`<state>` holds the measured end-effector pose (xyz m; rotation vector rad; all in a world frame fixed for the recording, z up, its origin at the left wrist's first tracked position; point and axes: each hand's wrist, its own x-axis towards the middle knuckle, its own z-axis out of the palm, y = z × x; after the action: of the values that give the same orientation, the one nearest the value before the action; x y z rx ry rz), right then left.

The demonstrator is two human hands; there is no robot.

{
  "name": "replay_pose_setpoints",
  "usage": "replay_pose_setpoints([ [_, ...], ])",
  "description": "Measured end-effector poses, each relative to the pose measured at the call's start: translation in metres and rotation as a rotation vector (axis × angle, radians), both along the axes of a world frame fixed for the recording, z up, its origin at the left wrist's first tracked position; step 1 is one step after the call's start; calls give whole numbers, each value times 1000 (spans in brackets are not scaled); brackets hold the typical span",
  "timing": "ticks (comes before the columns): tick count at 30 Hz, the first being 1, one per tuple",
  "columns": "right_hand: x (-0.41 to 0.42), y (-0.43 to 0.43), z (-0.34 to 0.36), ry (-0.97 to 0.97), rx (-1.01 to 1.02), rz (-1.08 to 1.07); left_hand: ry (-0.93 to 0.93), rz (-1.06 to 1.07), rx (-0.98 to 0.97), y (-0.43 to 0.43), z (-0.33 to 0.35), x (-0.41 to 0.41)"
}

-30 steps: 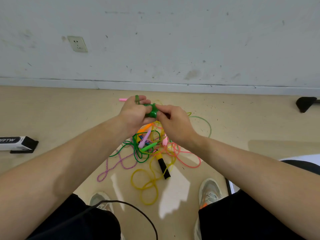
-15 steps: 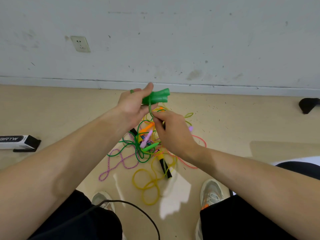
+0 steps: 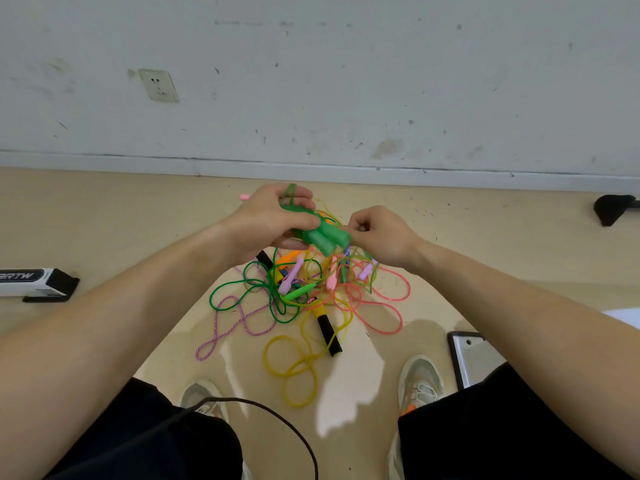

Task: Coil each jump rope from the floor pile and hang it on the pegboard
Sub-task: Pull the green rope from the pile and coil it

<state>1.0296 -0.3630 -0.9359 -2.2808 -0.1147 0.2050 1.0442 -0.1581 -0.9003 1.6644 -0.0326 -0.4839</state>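
Bare forearms [image 3: 138, 323]; black legwear [image 3: 138, 445]; grey, orange-trimmed shoes [image 3: 420, 382].

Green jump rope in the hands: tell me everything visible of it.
The green jump rope has two translucent, plastic-looking green handles lying side by side, tilted down to the right, held above the floor pile. The left hand grips them, with green cord looped over its fingers. The right hand seems to pinch it beside the handles.

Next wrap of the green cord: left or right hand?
Right, probably. The left hand grips both green handles, with green cord looped over it, so it anchors. The right hand sits beside the handles, above the pile where the loose cord trails.
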Motion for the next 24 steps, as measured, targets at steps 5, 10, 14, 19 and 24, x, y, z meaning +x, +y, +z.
replay_pose_setpoints([
  [5,-2,2,7,87,148,9,-80,-252,178,-1,-8,-10],
  [10,-5,6,13,291,316,-98,-180,-288,268,-1,-13,-8],
  [14,-7,11,23,432,503,-190,-398,-252,471,0,-19,-2],
  [19,-11,18,31,525,719,-285,-511,-106,469,-8,-32,2],
  [24,-27,38,22,269,700,-339,-454,163,268,-15,-41,5],
])
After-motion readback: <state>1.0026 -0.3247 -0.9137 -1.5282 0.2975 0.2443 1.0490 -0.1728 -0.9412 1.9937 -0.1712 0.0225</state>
